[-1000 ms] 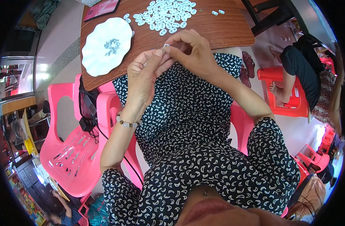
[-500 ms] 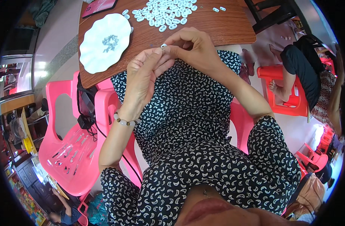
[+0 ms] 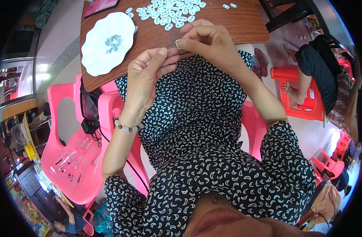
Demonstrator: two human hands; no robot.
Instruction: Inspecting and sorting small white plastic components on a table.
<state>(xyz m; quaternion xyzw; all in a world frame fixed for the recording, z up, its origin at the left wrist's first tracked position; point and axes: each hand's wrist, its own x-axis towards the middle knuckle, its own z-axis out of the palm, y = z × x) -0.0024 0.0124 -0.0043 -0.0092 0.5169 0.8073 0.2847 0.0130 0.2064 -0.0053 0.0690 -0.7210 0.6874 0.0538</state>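
Note:
My left hand (image 3: 147,69) pinches a tiny shiny piece (image 3: 168,51) between thumb and fingertips, too small to name. A short gap to the right, my right hand (image 3: 208,41) grips a small white oval piece (image 3: 177,44) between thumb and index finger. Both hands hover just over the near edge of the brown wooden table (image 3: 224,33). On its far side lies a spread of similar white oval pieces (image 3: 169,26) with dark holes. Left of my hands, a white scalloped plate (image 3: 96,53) carries a small heap of tiny silvery pieces (image 3: 113,43).
A pink flat case (image 3: 102,6) lies at the table's far left. Two white ovals (image 3: 229,6) sit apart at the far right. Pink plastic chairs (image 3: 72,173) stand to my left. On the right, another person's leg (image 3: 297,85) rests by a red stool (image 3: 277,73).
My hands have drawn slightly apart. The right one has moved up with the white oval piece, which was between both hands' fingertips before.

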